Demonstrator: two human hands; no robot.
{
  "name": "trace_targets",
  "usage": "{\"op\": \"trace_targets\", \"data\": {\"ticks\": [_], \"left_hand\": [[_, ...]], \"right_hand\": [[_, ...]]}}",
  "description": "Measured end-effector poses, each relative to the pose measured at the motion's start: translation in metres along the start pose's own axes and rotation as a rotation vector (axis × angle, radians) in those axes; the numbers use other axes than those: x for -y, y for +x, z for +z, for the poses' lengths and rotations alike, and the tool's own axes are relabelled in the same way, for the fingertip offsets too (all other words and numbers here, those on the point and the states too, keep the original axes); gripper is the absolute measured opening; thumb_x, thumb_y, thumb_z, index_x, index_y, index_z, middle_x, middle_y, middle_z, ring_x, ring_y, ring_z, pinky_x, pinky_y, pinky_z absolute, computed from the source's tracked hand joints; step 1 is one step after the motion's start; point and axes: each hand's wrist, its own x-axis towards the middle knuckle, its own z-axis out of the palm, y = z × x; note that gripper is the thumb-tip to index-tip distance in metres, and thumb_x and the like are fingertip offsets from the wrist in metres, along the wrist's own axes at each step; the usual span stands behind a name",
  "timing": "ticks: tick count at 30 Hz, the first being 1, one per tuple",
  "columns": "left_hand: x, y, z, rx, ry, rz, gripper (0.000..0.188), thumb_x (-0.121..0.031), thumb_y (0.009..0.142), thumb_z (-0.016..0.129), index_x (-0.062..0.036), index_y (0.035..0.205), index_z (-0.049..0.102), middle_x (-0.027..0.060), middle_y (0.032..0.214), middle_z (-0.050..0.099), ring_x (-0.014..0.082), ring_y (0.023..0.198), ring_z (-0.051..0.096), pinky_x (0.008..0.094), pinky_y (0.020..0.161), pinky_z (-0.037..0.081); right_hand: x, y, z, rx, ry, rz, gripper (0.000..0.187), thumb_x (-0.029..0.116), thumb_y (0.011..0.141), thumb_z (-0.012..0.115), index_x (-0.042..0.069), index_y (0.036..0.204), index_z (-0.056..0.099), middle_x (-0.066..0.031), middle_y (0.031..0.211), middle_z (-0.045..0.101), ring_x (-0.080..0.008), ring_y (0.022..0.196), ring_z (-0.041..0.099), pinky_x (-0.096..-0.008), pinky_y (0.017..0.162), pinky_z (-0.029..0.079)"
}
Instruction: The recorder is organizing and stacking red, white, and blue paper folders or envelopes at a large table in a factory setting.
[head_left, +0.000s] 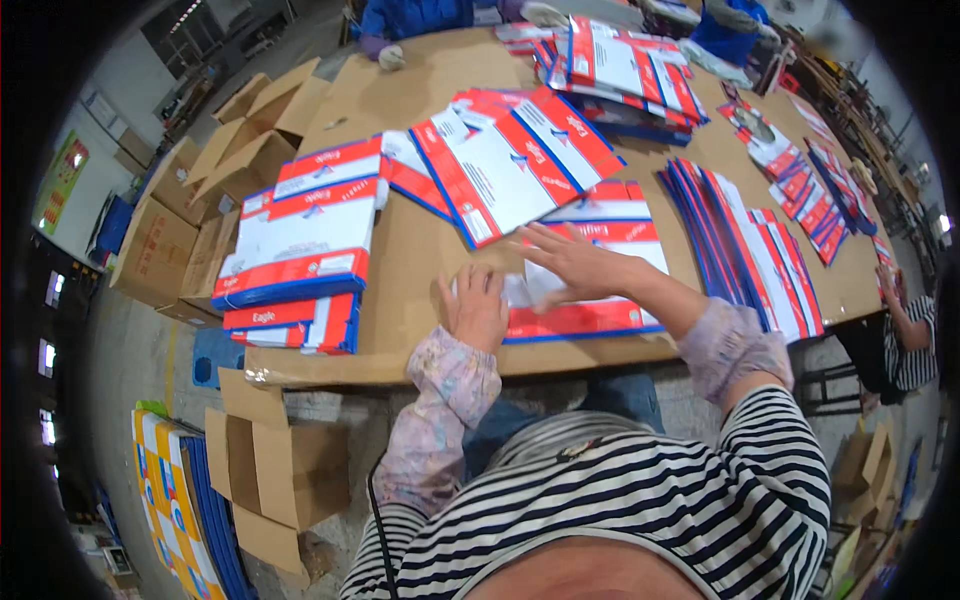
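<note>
Around the work I see many flat printed packages in white, red and blue, lying on a table with a brown cardboard surface. On the left I have a thick stack, and beyond the hands a loose pile lies askew, its lower part covering the upper left of the sheet I work on. Farther away there is a higher heap, and to the right a leaning row stands just beside my working place. Open cartons are at the left of the table, and another open box is on the floor. Across the table I notice a co-worker in blue. The flat sheet lies near the front edge of the table, below both hands. My right hand is over it, with the fingers spread and the thumb apart; it is blurred, so I cannot tell if the palm touches. My left hand is at the sheet's left edge, fingers bent and close together, and I cannot tell whether it pinches this edge or only rests there.
</note>
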Motion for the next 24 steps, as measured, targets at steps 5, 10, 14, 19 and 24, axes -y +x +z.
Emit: {"op": "trace_targets", "data": {"ticks": [5, 10, 14, 19, 24], "left_hand": [[-0.008, 0.018, 0.012, -0.029, -0.299, 0.018, 0.031, -0.022, 0.082, 0.067, -0.0092, 0.11, 0.063, 0.013, 0.108, 0.054, 0.0323, 0.106, 0.049, 0.0453, 0.095, 0.035], [-0.004, 0.022, 0.008, -0.107, -0.468, 0.012, 0.028, -0.019, 0.081, 0.068, -0.0091, 0.107, 0.062, 0.0105, 0.104, 0.055, 0.0299, 0.102, 0.052, 0.0422, 0.091, 0.036], [-0.007, 0.026, 0.005, -0.162, -0.551, 0.059, 0.021, -0.015, 0.082, 0.068, -0.0071, 0.1, 0.06, 0.0087, 0.094, 0.058, 0.0275, 0.091, 0.056, 0.0415, 0.09, 0.036], [-0.004, 0.019, -0.003, -0.167, -0.642, 0.034, 0.016, -0.015, 0.082, 0.068, -0.0074, 0.094, 0.059, 0.0079, 0.088, 0.061, 0.0262, 0.089, 0.057, 0.0404, 0.093, 0.034], [0.0, 0.007, -0.004, 0.038, -0.667, 0.111, 0.021, -0.015, 0.086, 0.066, -0.0031, 0.102, 0.061, 0.0108, 0.095, 0.062, 0.0261, 0.095, 0.058, 0.0361, 0.096, 0.04]], "right_hand": [[-0.006, -0.095, 0.039, 0.033, -0.048, 0.249, 0.11, 0.063, 0.068, 0.072, 0.013, 0.152, 0.022, -0.0198, 0.157, 0.018, -0.0378, 0.145, 0.017, -0.0668, 0.11, 0.016], [0.0, -0.107, 0.066, -0.193, -0.091, 0.285, 0.096, 0.069, 0.077, 0.059, 0.014, 0.15, 0.028, -0.0186, 0.156, 0.021, -0.0354, 0.146, 0.017, -0.0646, 0.112, 0.013], [-0.001, -0.109, 0.074, -0.214, -0.177, 0.309, 0.095, 0.075, 0.08, 0.05, 0.013, 0.15, 0.029, -0.0181, 0.156, 0.022, -0.0342, 0.146, 0.017, -0.0648, 0.112, 0.012], [0.017, -0.118, 0.06, -0.142, -0.162, 0.27, 0.101, 0.073, 0.075, 0.056, 0.012, 0.15, 0.027, -0.0194, 0.156, 0.02, -0.0376, 0.145, 0.016, -0.0653, 0.111, 0.014], [0.047, -0.148, 0.062, -0.087, -0.276, 0.235, 0.069, 0.027, 0.086, 0.06, 0.01, 0.147, 0.032, -0.0211, 0.153, 0.027, -0.0394, 0.141, 0.026, -0.0629, 0.107, 0.025]]}}
